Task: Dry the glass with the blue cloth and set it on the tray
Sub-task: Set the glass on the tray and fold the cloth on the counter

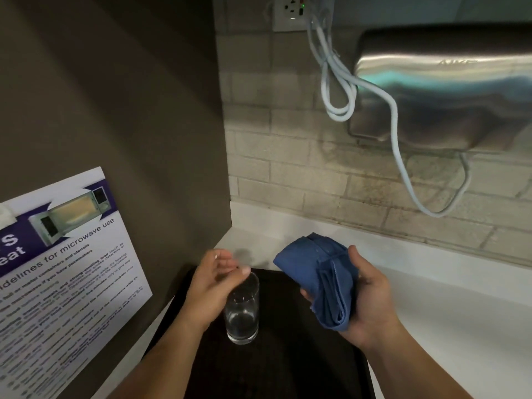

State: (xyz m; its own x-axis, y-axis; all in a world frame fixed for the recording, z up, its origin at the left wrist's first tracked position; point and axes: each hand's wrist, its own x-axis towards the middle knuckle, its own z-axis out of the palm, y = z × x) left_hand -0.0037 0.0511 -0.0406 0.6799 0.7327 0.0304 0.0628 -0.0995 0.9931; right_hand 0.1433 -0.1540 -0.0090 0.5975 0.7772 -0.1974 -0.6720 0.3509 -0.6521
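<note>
A clear drinking glass (pixel 242 311) stands upright on the dark tray (pixel 288 364) near its back left part. My left hand (pixel 213 283) hovers at the glass's rim on its left, fingers loosely curled and apart, not gripping it. My right hand (pixel 365 300) is to the right of the glass, above the tray's right side, closed around a folded blue cloth (pixel 316 272). The cloth is apart from the glass.
The tray lies on a white counter (pixel 431 298) in a corner. A dark side panel with a microwave guidelines poster (pixel 63 269) rises at left. A tiled wall (pixel 288 145) is behind, with a steel dispenser (pixel 446 87) and white cables (pixel 339 82) hanging from an outlet (pixel 293 10).
</note>
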